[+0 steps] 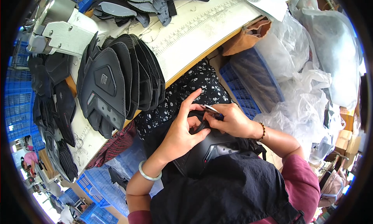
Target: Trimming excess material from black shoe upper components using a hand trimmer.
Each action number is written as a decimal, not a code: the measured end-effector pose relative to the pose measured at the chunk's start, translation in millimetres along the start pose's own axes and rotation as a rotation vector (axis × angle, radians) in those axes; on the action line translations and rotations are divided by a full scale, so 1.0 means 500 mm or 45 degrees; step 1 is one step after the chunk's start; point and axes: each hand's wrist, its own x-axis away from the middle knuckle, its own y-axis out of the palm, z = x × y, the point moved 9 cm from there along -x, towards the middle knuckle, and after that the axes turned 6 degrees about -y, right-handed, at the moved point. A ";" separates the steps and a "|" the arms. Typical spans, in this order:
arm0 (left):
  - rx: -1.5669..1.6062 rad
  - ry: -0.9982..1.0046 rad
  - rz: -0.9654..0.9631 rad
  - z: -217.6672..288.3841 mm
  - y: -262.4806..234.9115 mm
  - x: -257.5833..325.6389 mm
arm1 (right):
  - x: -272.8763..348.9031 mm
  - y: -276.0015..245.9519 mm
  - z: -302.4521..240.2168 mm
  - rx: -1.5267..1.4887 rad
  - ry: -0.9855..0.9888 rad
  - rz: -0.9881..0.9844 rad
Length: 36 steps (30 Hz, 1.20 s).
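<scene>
In my lap lies a black moulded, stitched piece with a grey panel, resembling the pieces stacked on the table. My left hand pinches its upper edge between thumb and bent fingers, the index finger raised. Close against it, my right hand is closed round a small tool with a silver metal end and a dark blue part, probably thread snips. The tool's end is beside my left fingers, over the edge of the piece. My fingers cover part of the tool and of that edge.
A stack of black stitched pieces overhangs the pale table's front edge. Left stands a white sewing machine; more grey and black pieces lie at the back. Right are a blue crate and clear plastic bags.
</scene>
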 end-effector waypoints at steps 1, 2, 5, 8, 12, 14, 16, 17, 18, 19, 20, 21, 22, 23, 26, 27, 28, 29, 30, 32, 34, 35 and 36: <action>0.031 -0.015 0.002 -0.005 -0.003 -0.001 | 0.004 0.003 0.024 -0.134 0.203 -0.004; 0.030 -0.013 0.005 -0.004 -0.006 -0.001 | 0.004 0.000 0.024 -0.132 0.200 -0.006; 0.064 -0.010 0.020 -0.002 -0.011 0.002 | 0.010 -0.004 0.018 -0.230 0.141 -0.026; 0.001 -0.013 -0.001 0.007 -0.002 0.001 | 0.018 -0.007 -0.046 0.159 -0.445 0.022; -0.031 0.013 -0.008 0.013 0.004 -0.003 | 0.021 0.006 -0.066 0.448 -0.504 -0.057; -0.026 0.023 -0.001 0.015 0.005 -0.002 | 0.012 -0.005 -0.055 0.438 -0.481 0.021; 0.082 -0.029 0.021 0.005 0.000 -0.001 | 0.001 -0.045 -0.024 0.437 -0.460 0.272; 0.083 -0.029 0.017 0.005 0.000 -0.001 | -0.004 -0.081 0.010 0.398 -0.328 0.433; 0.117 -0.026 0.014 0.004 -0.001 0.000 | -0.006 -0.118 0.041 0.415 -0.264 0.552; 0.152 -0.023 0.011 0.003 -0.002 0.000 | -0.001 -0.150 0.057 0.432 -0.198 0.669; 0.153 -0.038 0.016 0.001 -0.002 -0.001 | 0.008 -0.159 0.094 0.189 0.054 0.629; 0.157 -0.041 0.019 -0.002 -0.005 -0.003 | 0.017 -0.156 0.118 -0.058 0.302 0.576; 0.158 -0.056 0.018 -0.006 -0.006 -0.003 | 0.014 -0.137 0.105 -0.186 0.291 0.477; 0.159 -0.070 0.019 -0.009 -0.007 -0.003 | 0.009 -0.114 0.073 -0.190 0.270 0.347; 0.147 -0.027 -0.003 -0.003 -0.002 -0.006 | -0.001 -0.046 -0.013 0.018 -0.132 0.024; 0.144 -0.028 -0.005 -0.005 -0.002 -0.006 | -0.001 -0.021 -0.027 -0.017 -0.095 -0.076; 0.090 0.001 -0.008 -0.004 0.000 -0.008 | 0.004 -0.014 -0.032 0.044 -0.304 0.039; 0.036 0.030 -0.010 -0.002 0.002 -0.010 | 0.013 -0.011 -0.037 0.097 -0.427 0.116; 0.034 0.027 -0.003 -0.006 0.001 -0.009 | 0.020 0.001 -0.044 0.266 -0.479 0.079; 0.130 0.010 0.014 -0.015 -0.002 -0.008 | 0.021 0.015 -0.047 0.432 -0.532 0.039; 0.210 -0.030 0.019 -0.023 -0.005 -0.010 | 0.031 0.020 -0.076 0.669 -0.837 0.143; 0.291 -0.069 0.023 -0.030 -0.007 -0.011 | 0.032 0.020 -0.077 0.669 -0.835 0.144; 0.291 -0.069 0.027 -0.034 -0.010 -0.012 | 0.027 0.017 -0.072 0.609 -0.772 0.135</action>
